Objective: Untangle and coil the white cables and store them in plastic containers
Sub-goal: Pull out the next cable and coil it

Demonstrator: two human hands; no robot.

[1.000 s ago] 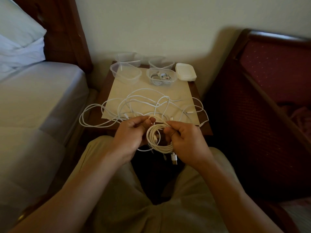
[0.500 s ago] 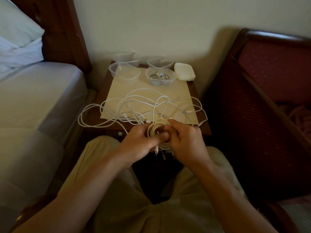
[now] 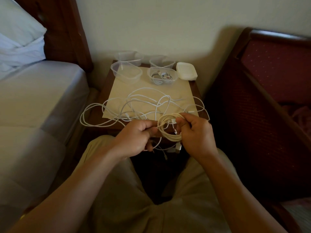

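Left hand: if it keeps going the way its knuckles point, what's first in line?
Probably the cable coil held by the right hand; the left hand points right, its fingers already pinching a strand there. Depth unclear.

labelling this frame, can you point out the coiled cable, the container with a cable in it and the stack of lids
coiled cable (image 3: 170, 132), head view, lower left loops
container with a cable (image 3: 175, 77), head view, right rim
stack of lids (image 3: 186, 70), head view, top lid

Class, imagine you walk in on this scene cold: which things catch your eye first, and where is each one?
First, the coil of white cable held between the right hand and left hand, just in front of the small table. Behind it, a tangle of loose white cables sprawls over the table's near half and off its left edge. At the back stand clear plastic containers; one container already holds a cable.
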